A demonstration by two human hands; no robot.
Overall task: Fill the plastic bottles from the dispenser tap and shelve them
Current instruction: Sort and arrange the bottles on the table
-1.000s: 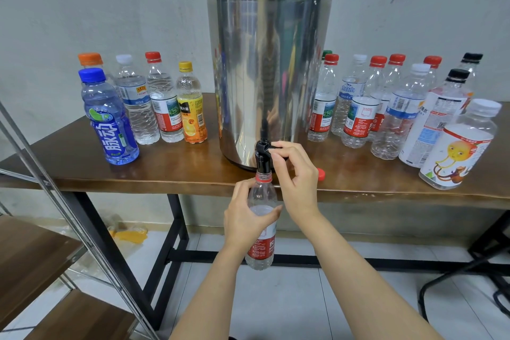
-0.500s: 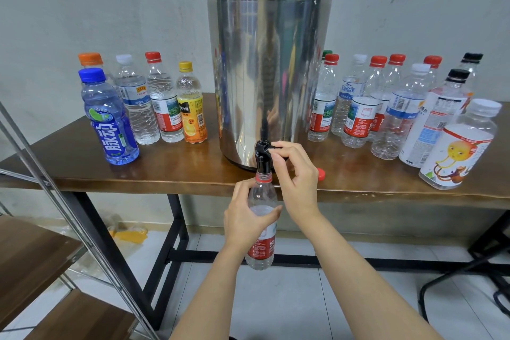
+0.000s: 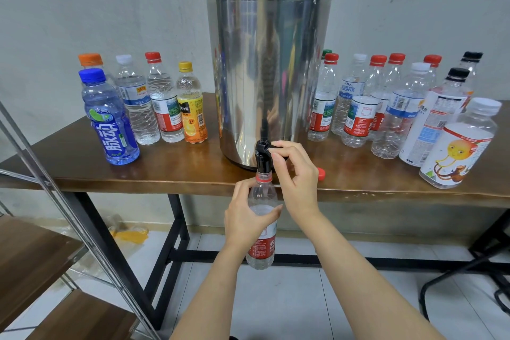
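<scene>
Your left hand (image 3: 246,219) grips the red-labelled water bottle (image 3: 261,240) under the black tap (image 3: 262,157); your right hand (image 3: 296,174) pinches the tap's lever.

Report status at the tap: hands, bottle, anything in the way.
Left hand grips bottle under tap. Right hand pinches tap lever. Red cap loose on table; nothing blocking.

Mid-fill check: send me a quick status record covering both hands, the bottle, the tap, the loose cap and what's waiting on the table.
bottle: uncapped, upright, mouth under the tap
left hand: grips the bottle's middle, below the table edge
right hand: pinches the tap lever
dispenser: steel, black lid, stands on the table
red cap: loose on the table, right of the tap
capped bottles: standing both sides of the dispenser
</scene>
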